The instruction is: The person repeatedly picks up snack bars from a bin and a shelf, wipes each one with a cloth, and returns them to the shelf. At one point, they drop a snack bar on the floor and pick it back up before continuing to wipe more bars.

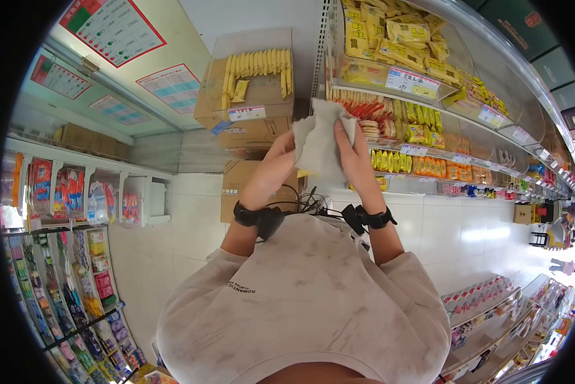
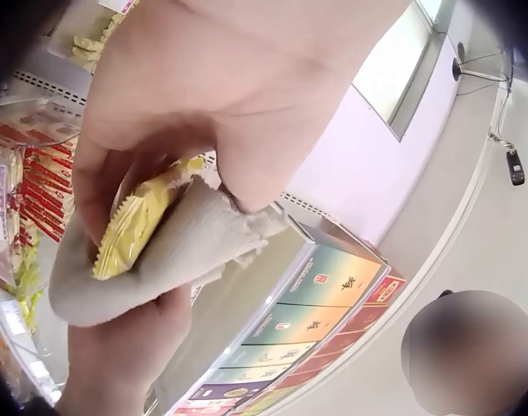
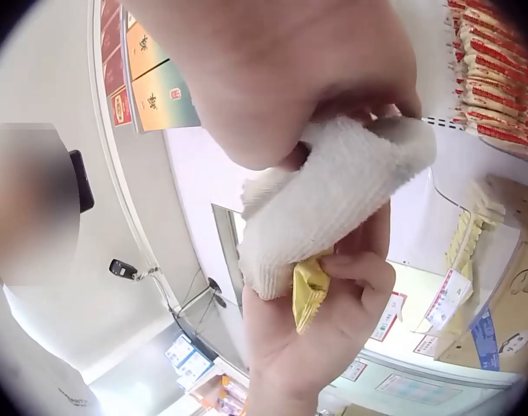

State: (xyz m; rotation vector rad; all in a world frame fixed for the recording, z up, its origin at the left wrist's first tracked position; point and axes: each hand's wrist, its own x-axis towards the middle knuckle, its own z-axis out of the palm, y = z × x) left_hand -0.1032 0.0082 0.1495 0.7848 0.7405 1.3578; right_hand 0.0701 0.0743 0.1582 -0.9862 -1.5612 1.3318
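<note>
A grey cloth [image 1: 323, 142], ragged along its edge, is held up between both hands before the chest. My left hand [image 1: 277, 161] holds a small yellow snack packet [image 2: 136, 224], its crimped end sticking out beside the folded cloth in the left wrist view. The left thumb lies against the cloth. On the other side, my right hand [image 1: 356, 153] grips the cloth with the thumb over it. The right wrist view shows the packet under the cloth, between the left fingers and palm; part of it is hidden.
Ahead, a clear bin [image 1: 252, 70] with rows of yellow packets stands on cardboard boxes [image 1: 262, 134]. Stocked snack shelves [image 1: 415, 96] run along the right. A rack of hanging goods [image 1: 76, 281] stands at the left.
</note>
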